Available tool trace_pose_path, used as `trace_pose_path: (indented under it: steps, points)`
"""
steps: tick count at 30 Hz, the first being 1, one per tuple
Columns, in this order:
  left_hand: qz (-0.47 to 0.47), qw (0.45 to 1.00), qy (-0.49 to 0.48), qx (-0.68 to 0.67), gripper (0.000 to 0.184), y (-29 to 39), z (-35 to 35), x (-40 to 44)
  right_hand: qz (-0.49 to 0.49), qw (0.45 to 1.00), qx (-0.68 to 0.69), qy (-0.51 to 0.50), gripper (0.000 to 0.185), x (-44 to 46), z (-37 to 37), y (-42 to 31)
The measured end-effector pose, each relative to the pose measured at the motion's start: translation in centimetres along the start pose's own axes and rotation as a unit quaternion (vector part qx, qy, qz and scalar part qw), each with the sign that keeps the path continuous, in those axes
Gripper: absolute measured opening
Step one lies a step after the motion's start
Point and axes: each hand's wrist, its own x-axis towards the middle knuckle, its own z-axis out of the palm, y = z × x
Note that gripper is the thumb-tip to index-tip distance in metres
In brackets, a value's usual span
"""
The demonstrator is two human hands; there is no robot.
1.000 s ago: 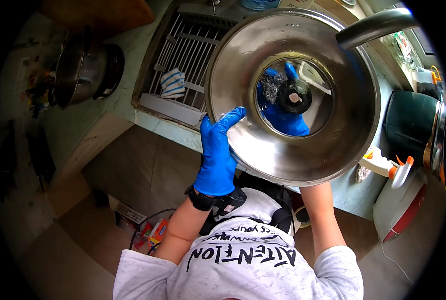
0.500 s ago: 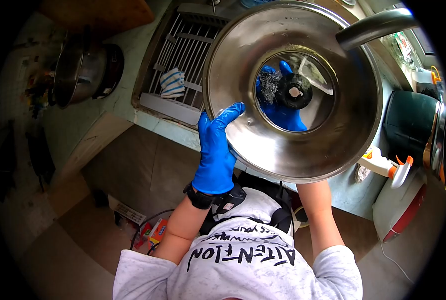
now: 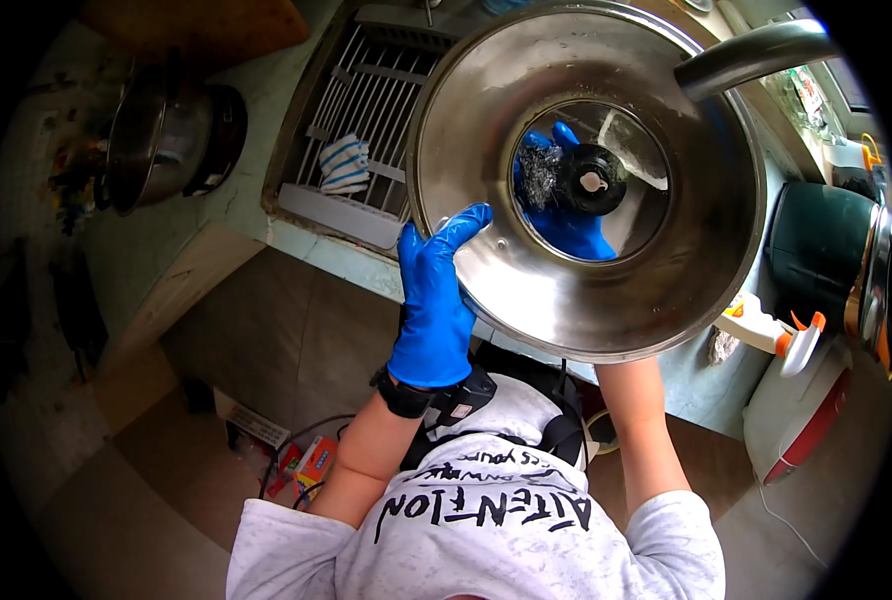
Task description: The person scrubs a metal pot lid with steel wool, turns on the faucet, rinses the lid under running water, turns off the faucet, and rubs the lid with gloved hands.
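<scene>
A large stainless-steel pot lid (image 3: 476, 110) with a round glass centre is held tilted, its inner side facing me. My left hand (image 3: 434, 300), in a blue glove, grips the lid's lower left rim, thumb on the inner face. Behind the lid is my right hand (image 3: 578, 236), also in a blue glove and seen only through the glass. It is closed around a shiny steel-wool scrubber (image 3: 539, 176), beside the lid's black knob (image 3: 598, 180). The metal part of the lid hides the right wrist.
A metal faucet (image 3: 756, 60) reaches over the lid's upper right. At left, a striped cloth (image 3: 344, 164) lies on a sink rack (image 3: 366, 95), with a pot (image 3: 156, 140) further left. A spray bottle (image 3: 776, 335) and a dark green container (image 3: 821, 245) stand at right.
The scrubber and right hand have shifted slightly behind the glass beside the knob. The lid and my left hand have moved very slightly right.
</scene>
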Motion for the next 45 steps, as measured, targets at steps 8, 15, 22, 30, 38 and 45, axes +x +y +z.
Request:
trace_pose_path:
  steps: [8,15,22,30,38,45]
  points:
    - [0.02,1.0,0.021,-0.007,0.029,0.7,0.3,-0.4,-0.01,1.0,-0.01,0.011,0.037,-0.6,-0.1,-0.6]
    - [0.116,0.993,0.023,0.025,0.03,1.0,-1.1,0.1,-0.02,0.995,-0.083,0.05,0.036,-2.3,-1.7,-1.6]
    - [0.107,0.992,-0.011,0.07,0.026,0.8,-2.1,1.6,-0.117,0.747,-0.554,0.347,0.042,1.0,-12.9,-3.2]
    - [0.151,0.976,-0.088,0.127,0.032,-0.8,-2.6,3.9,-0.168,0.615,-0.676,0.37,0.049,4.0,-12.3,-12.1]
    - [0.13,0.987,-0.089,0.027,0.018,-1.8,-2.8,4.5,-0.143,0.548,-0.72,0.402,0.035,4.2,-13.1,-12.0]
    - [0.071,0.991,-0.109,-0.011,0.022,-1.8,-2.2,4.5,-0.275,0.609,-0.653,0.356,0.027,3.7,-15.1,-11.0]
